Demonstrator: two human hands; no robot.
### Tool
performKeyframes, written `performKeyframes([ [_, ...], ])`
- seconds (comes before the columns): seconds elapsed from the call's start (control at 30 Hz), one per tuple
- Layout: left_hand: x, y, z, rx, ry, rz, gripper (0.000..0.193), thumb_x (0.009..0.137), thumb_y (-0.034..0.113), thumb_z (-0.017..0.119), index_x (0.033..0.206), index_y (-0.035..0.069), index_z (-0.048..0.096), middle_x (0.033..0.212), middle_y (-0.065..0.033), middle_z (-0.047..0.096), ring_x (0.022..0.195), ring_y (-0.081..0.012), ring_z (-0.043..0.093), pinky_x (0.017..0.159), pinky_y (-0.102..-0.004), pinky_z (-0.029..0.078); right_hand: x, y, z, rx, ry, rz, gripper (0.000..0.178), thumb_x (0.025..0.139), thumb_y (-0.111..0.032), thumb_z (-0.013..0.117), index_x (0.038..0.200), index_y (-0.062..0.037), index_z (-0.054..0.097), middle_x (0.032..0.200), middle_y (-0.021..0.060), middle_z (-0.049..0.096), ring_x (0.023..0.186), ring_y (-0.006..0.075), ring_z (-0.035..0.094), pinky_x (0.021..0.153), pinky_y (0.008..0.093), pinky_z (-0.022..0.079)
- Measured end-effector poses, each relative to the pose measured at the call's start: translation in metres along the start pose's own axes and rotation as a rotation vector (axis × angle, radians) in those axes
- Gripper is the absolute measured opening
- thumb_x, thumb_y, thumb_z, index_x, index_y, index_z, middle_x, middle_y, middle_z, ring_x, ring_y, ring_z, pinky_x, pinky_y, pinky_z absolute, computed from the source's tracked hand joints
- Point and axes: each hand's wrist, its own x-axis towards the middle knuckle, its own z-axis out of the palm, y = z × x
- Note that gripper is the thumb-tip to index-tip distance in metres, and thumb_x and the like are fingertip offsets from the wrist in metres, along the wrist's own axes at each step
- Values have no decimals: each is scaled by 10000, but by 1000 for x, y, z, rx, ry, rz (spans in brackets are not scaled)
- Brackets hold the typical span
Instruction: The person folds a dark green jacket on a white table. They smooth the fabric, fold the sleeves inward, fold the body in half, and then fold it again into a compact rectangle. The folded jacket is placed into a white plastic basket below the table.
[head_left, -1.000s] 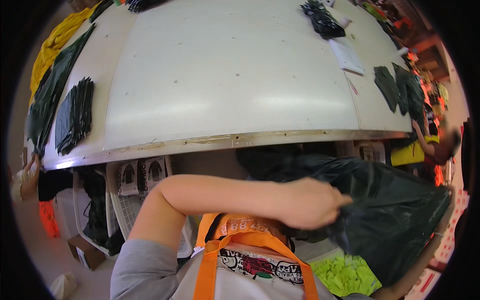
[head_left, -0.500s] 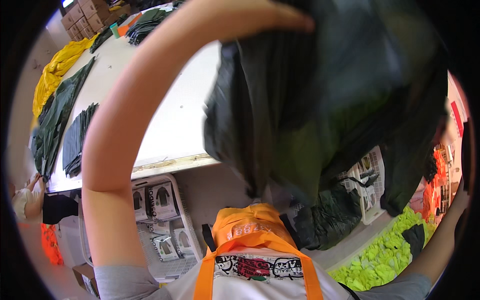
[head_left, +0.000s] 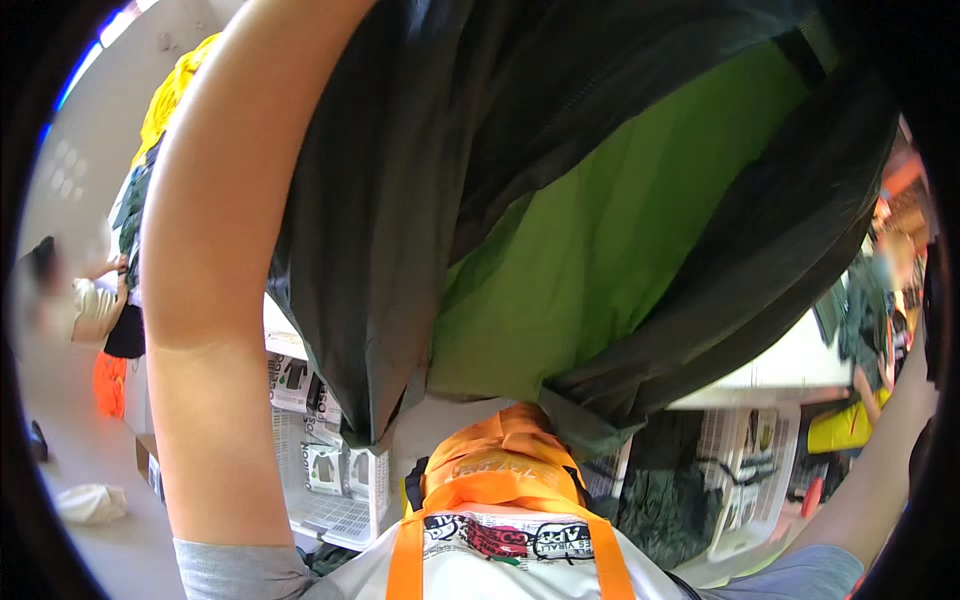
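Observation:
A large dark rain jacket [head_left: 380, 200], nearly black outside, hangs spread before me and fills most of the upper view. Its front falls apart, baring the green inner side [head_left: 590, 250]. Along the left, my bare left forearm runs up beside the jacket and leaves the picture at the top, so my left hand is out of sight. At the right rim my right arm reaches upward, and its hand does not show either. The jacket's lower corners hang just above the orange apron [head_left: 500, 455] I wear.
Below the white table [head_left: 780, 372] stand a white basket [head_left: 330, 515] of packaged garments and another white basket [head_left: 765, 490]. Between them lies dark fabric [head_left: 665, 505]. One person [head_left: 97, 308] works at far left, another [head_left: 868, 320] at far right near yellow cloth [head_left: 840, 428].
The jacket has gone from a blurred bunch on the right to a wide spread across the front, showing its green inside. My left hand has left the view, and the table is mostly covered.

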Motion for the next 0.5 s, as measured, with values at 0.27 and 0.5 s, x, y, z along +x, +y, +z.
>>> performKeyframes([
  [0.27, -15, -109, 261, 429, -213, -391, 985, 650, 573, 733, 1335, -37, 373, 1341, -310, 411, 1255, -390, 409, 1011, -418, 371, 295, 11, 300, 270, 223, -322, 571, 776, -330, 690, 1181, 12, 479, 1093, 157, 600, 1023, 237, 573, 912, 341, 434],
  [0.5, -287, -46, 238, 122, -881, -463, 944, 714, 377, 724, 1461, 93, 222, 1486, -220, 210, 1359, -402, 226, 1102, -526, 177, 1, -12, 457, 74, -928, -449, 766, 855, -364, 595, 1402, 57, 262, 1448, 354, 166, 1369, 447, 188, 1122, 453, 203],
])
